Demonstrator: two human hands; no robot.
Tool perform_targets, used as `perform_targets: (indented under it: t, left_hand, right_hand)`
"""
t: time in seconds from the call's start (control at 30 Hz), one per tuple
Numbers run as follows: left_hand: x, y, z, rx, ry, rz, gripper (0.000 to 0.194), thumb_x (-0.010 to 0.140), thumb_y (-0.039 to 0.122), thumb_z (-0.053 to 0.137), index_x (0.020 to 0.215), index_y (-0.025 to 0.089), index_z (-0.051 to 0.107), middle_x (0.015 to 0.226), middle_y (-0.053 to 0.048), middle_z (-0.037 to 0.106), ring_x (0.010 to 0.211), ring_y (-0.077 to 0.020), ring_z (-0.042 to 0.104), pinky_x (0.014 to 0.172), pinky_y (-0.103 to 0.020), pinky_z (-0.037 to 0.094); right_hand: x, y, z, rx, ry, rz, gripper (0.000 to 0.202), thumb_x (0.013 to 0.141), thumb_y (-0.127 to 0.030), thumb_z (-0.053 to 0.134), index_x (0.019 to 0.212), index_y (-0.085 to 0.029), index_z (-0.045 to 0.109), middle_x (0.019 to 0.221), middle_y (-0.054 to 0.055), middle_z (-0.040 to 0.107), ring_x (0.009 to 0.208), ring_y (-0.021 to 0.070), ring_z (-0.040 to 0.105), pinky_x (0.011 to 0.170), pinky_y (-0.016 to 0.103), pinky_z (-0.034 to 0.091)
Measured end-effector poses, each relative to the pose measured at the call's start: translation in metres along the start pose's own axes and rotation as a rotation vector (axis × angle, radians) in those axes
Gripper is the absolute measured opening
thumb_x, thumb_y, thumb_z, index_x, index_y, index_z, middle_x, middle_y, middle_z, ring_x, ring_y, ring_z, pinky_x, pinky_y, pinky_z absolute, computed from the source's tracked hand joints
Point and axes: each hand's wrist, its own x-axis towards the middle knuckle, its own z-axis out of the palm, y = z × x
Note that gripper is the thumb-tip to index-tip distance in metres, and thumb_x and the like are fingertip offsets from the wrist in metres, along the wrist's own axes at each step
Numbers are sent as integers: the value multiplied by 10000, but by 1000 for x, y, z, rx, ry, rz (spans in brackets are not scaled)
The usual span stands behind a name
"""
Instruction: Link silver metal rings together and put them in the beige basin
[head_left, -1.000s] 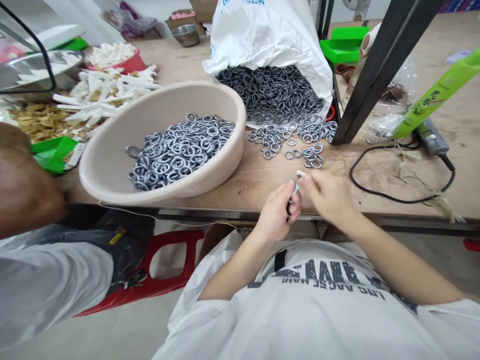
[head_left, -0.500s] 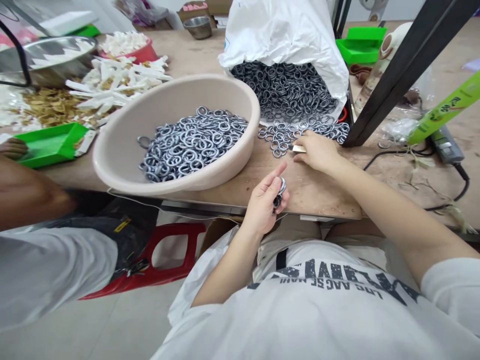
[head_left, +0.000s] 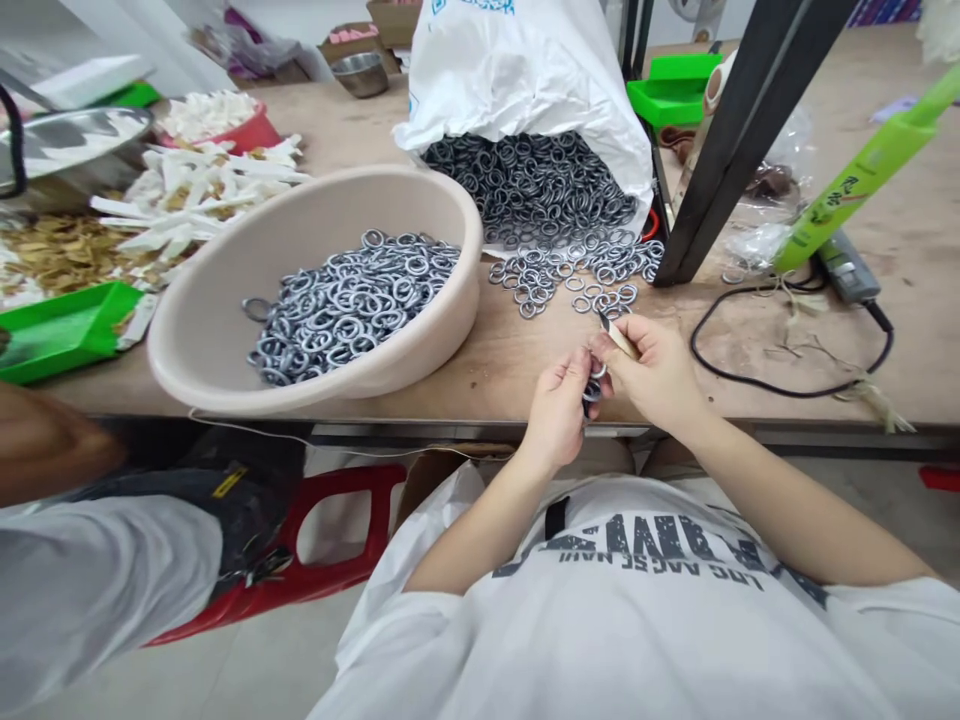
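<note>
My left hand is closed around a few grey rings, above the table's front edge. Beside it, my right hand grips a small tool with a pale flat handle and a dark pointed tip, which looks like a small knife. The fingertips of both hands meet at the rings, so part of the contact is hidden. Just beyond them, loose grey rings lie spread on the table. These spill from a white sack full of rings. To the left, a beige basin holds a heap of rings.
A dark metal post rises right of the sack. Behind a black cable lies a green packet. White strips and a green tray are at left, near a co-worker's arm and red stool.
My right hand has drawn back from the loose rings to my left hand, keeping the pale-handled tool. My left thumb and forefinger, stretched out before, are now bent in. The view has shifted right.
</note>
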Motion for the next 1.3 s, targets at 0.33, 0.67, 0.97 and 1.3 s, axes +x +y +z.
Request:
perform_targets:
  t: [0.33,0.67,0.97,1.3]
  left_hand:
    - [-15,7,7,-55,-28,-45,470,802,582,676,682,182,460,504,37,511,394,-43,345,368,-159,234]
    - [-15,4,8,-82,36,15,452,794,554,708,667,170,506,504,57,459,410,-52,374,364,-166,281]
    - [-22,5,-5,-39,-180,33,426,903,486,603,651,174,456,498,16,518,420,-57,371,404,-179,260]
    - [-10,26,-43,-438,-51,-184,172,814,334,578,774,187,500,641,24,524,439,-72,454,356,-166,242]
  right_hand:
    - [-6,-6,-15,-266,-7,-171,361,937,-512,582,761,-198,602,661,-8,573,623,137,517,589,278,348]
    - [-29,-18,-19,-726,-113,-422,395,968,-439,523,658,-194,508,640,-7,490,583,121,406,587,290,255]
    - [12,6,-36,-620,-102,-121,520,995,-564,407,661,-194,554,590,-12,523,582,133,464,573,277,283]
    - [120,22,-14,-1290,-155,-201,317,891,-451,643,1055,-193,727,1096,110,669,880,225,601,662,314,341]
